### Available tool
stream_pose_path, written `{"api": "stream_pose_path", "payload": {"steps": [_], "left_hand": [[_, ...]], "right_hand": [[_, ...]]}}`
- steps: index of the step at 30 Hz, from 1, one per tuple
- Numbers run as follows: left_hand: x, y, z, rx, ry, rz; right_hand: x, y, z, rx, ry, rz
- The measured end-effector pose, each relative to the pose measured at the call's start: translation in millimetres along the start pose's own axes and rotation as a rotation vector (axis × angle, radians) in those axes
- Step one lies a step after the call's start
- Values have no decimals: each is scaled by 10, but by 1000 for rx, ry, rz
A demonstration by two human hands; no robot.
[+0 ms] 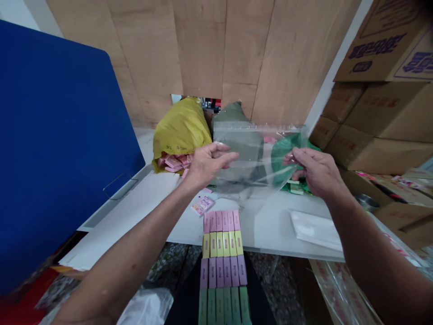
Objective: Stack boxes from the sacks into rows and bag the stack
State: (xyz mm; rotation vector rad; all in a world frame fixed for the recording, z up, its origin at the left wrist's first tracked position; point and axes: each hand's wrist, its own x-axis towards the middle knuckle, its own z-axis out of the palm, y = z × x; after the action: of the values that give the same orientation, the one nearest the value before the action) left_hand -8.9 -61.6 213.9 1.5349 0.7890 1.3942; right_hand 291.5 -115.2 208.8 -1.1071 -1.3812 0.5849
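Note:
A clear plastic bag [246, 176] is stretched flat between my two hands, above the white table. Its left side is gripped by my left hand [213, 162], thumb and fingers closed near the edge. My right hand [316, 170] pinches the opposite side of the same bag. Below it, rows of small boxes stand close together: pink boxes [221, 221], yellow boxes [223, 244], purple boxes [223, 272] and green boxes [223, 304] nearest me. A loose pink printed packet [203, 205] lies beyond the rows, by my left forearm.
Behind my hands are a yellow sack [182, 126] spilling pink boxes, a grey-green sack [232, 113] and a green bag [287, 155]. Clear bags [314, 228] lie on the table [264, 230]. A blue panel [61, 135] stands left; cardboard cartons [389, 117] are stacked right.

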Motion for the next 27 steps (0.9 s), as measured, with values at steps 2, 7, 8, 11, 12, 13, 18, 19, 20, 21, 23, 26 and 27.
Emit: {"api": "stream_pose_path", "payload": {"steps": [2, 7, 8, 11, 12, 13, 18, 19, 20, 21, 23, 26, 27], "left_hand": [[2, -1, -7, 85, -18, 55], [25, 1, -12, 127, -21, 112], [34, 2, -9, 120, -23, 112], [61, 14, -8, 85, -25, 80], [68, 22, -13, 76, -21, 73], [74, 32, -22, 80, -19, 77], [113, 75, -115, 273, -45, 230], [128, 77, -136, 307, -55, 251], [145, 77, -155, 326, -59, 269], [161, 74, -171, 334, -62, 277], [186, 67, -192, 315, -59, 268], [189, 58, -202, 262, -51, 233], [183, 58, -202, 255, -51, 230]], "right_hand": [[-1, -3, 10, 103, -49, 62], [-13, 12, 107, 218, -54, 175], [-9, 16, 128, 211, -49, 186], [22, 19, 167, 209, -38, 192], [37, 18, 171, 221, -28, 185], [54, 15, 172, 233, -16, 175], [125, -11, 178, 243, 17, 99], [135, -20, 188, 245, 20, 82], [144, -30, 203, 252, 25, 67], [150, -40, 222, 258, 30, 54], [160, -61, 270, 248, 34, 30], [173, -74, 347, 167, 32, 15], [179, -73, 368, 132, 33, 11]]}}
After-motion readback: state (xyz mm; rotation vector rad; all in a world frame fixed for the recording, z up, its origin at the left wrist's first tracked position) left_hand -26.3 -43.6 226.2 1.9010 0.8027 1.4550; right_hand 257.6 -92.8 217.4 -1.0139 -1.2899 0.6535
